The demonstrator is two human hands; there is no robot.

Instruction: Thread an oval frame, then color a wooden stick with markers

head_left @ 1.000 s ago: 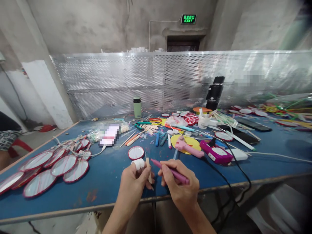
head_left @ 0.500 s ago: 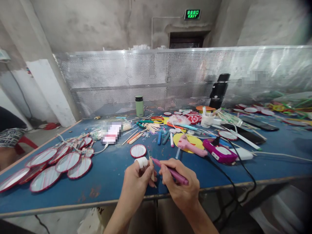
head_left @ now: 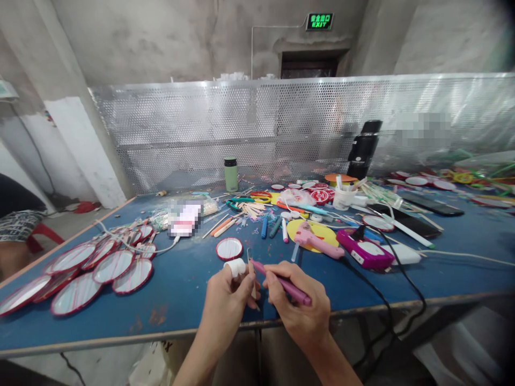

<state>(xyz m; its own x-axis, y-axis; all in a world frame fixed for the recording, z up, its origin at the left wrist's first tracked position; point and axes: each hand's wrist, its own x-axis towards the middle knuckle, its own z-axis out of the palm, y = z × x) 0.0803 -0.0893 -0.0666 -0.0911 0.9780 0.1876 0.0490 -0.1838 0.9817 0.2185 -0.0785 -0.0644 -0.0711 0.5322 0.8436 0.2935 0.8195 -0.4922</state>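
Note:
My left hand (head_left: 226, 300) is closed around a thin wooden stick (head_left: 252, 274), held upright near the front edge of the blue table (head_left: 177, 300). Its forefinger is wrapped in white tape. My right hand (head_left: 300, 305) grips a pink pen-like tool (head_left: 281, 283), and the tool's tip rests against the top of the stick. A small round disc (head_left: 229, 249) with a red rim lies on the table just beyond both hands.
Red-rimmed oval pieces (head_left: 100, 266) lie in a heap at the left. A pink glue gun (head_left: 311, 239), a magenta device (head_left: 364, 253) with black cables, markers, sticks, a green flask (head_left: 230, 175) and a cup crowd the middle and right. A perforated metal screen (head_left: 281, 128) backs the table. A seated person (head_left: 16, 225) is at the far left.
The view shifted slightly; both hands sit a little higher and to the right in the picture. The tool's tip has come closer to the stick's upper end.

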